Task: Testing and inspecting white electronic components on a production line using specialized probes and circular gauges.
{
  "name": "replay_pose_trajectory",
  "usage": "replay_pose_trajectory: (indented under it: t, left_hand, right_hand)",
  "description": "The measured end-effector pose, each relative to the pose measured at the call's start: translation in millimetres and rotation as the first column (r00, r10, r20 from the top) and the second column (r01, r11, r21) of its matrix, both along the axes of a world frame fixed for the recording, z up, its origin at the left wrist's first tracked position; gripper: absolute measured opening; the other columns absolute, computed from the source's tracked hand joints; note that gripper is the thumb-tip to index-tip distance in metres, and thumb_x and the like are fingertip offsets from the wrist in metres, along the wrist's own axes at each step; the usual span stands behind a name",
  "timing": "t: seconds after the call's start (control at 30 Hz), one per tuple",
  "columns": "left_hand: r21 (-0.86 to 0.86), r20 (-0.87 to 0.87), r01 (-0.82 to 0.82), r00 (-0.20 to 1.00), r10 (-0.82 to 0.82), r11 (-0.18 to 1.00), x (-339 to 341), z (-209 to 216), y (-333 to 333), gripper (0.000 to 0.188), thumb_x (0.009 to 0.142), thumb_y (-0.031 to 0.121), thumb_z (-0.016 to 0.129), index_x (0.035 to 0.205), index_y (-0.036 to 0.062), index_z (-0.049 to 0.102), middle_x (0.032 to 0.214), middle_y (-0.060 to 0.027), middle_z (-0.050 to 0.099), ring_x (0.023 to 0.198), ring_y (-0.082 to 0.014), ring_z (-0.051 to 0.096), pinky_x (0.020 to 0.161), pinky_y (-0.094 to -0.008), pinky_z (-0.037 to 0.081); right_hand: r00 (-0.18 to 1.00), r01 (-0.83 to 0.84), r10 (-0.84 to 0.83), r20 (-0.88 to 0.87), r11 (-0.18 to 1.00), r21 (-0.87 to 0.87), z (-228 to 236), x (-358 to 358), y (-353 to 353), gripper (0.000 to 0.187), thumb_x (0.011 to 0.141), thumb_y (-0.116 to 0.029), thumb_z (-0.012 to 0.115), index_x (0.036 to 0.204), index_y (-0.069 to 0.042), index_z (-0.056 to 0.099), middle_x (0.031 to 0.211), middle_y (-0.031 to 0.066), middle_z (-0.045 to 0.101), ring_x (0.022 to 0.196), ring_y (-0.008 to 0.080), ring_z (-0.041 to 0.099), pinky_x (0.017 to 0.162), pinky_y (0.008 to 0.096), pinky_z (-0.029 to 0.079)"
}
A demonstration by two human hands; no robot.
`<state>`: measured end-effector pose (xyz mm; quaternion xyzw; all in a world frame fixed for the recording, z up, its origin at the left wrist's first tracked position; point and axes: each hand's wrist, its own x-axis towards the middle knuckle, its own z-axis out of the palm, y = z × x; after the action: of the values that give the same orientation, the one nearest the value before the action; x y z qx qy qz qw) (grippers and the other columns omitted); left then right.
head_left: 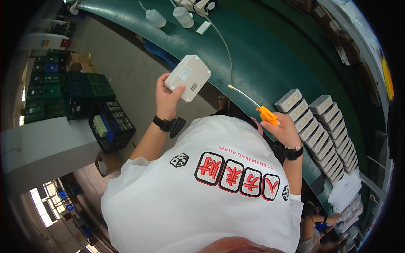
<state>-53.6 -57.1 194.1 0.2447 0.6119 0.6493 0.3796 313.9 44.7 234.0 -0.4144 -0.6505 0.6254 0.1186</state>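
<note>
My left hand (168, 98) grips a pale grey plastic device casing (195, 78) by its lower edge, thumb on the face turned up. That face carries a white label, a small slotted grille and round spots at its corners. My right hand (284, 128) is closed around an orange air blow gun (268, 114). Its thin pale nozzle (246, 95) points up and left, toward the casing but apart from it. A thin hose (228, 46) runs down the bench to near the nozzle tip; I cannot tell whether they join there.
On the green bench (261, 55), two stacked rows of grey boxes (310, 126) stand right of my right hand. Squeeze bottles (183, 17) and a small pale green-white box (203, 28) lie at the far side. Crates (112, 124) stand on the left floor. Another person's arm (314, 221) shows at lower right.
</note>
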Motion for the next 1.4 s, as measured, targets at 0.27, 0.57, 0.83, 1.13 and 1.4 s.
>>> replay_pose_trajectory:
  t: [0.27, 0.57, 0.83, 1.13, 1.4]
  left_hand:
    - [0.06, -0.442, 0.241, 0.876, -0.191, 0.969, -4.3, 19.6, 35.4, 0.067, 0.073, 0.001, 0.076, 0.129, 0.0061, 0.042, 0.118, -0.01, 0.055, 0.108, -0.0203, 0.058, 0.091, -0.0349, 0.051]
    - [-0.095, -0.824, 0.375, 0.49, -0.284, 0.922, 17.4, 31.1, 68.1, 0.066, 0.063, 0.009, 0.081, 0.122, 0.0084, 0.053, 0.118, -0.0113, 0.065, 0.097, -0.0246, 0.068, 0.086, -0.0339, 0.054]
    - [-0.22, -0.866, 0.524, 0.284, -0.412, 0.823, 23.3, 24.0, 116.5, 0.067, 0.064, 0.01, 0.081, 0.126, 0.0106, 0.055, 0.119, -0.0113, 0.065, 0.102, -0.0252, 0.066, 0.088, -0.0342, 0.054]
    - [-0.011, 0.786, 0.556, 0.519, -0.337, 0.831, 130.2, -34.2, 251.3, 0.042, 0.095, 0.01, 0.051, 0.136, -0.0001, 0.048, 0.133, -0.0162, 0.055, 0.123, -0.03, 0.054, 0.101, -0.0393, 0.049]
    - [-0.164, 0.813, 0.706, -0.299, 0.499, 0.689, 305.6, -186.4, 394.0, 0.046, 0.083, 0.015, 0.069, 0.122, -0.0062, 0.056, 0.121, -0.0192, 0.056, 0.116, -0.0371, 0.057, 0.087, -0.0434, 0.059]
  right_hand:
    - [0.98, 0.123, -0.116, 0.162, 0.992, -0.032, 7.3, 11.7, -13.1, 0.019, 0.084, -0.015, 0.074, 0.094, 0.0, 0.069, 0.078, -0.0005, 0.061, 0.07, 0.0073, 0.053, 0.063, 0.0246, 0.042]
    - [0.968, 0.059, -0.131, 0.212, 0.947, 0.317, 26.4, 11.2, -11.8, 0.023, 0.082, -0.018, 0.075, 0.092, 0.001, 0.068, 0.073, 0.0096, 0.062, 0.062, 0.0211, 0.056, 0.06, 0.0304, 0.044]
    - [0.902, 0.098, -0.247, 0.353, 0.915, 0.39, 20.9, 31.2, -15.3, 0.029, 0.08, -0.026, 0.076, 0.091, 0.0, 0.068, 0.08, 0.0136, 0.066, 0.07, 0.0314, 0.061, 0.064, 0.0325, 0.048]
    - [0.815, 0.55, -0.58, 0.012, 0.779, 0.302, 7.4, 78.4, -59.6, 0.027, 0.08, -0.015, 0.077, 0.098, 0.002, 0.068, 0.091, 0.0113, 0.07, 0.077, 0.0212, 0.065, 0.072, 0.0298, 0.051]
    - [0.574, 0.767, -0.809, 0.131, 0.586, 0.261, -13.3, 115.1, -117.3, 0.026, 0.081, -0.009, 0.077, 0.1, 0.004, 0.068, 0.09, 0.0094, 0.07, 0.078, 0.0132, 0.063, 0.072, 0.0262, 0.049]
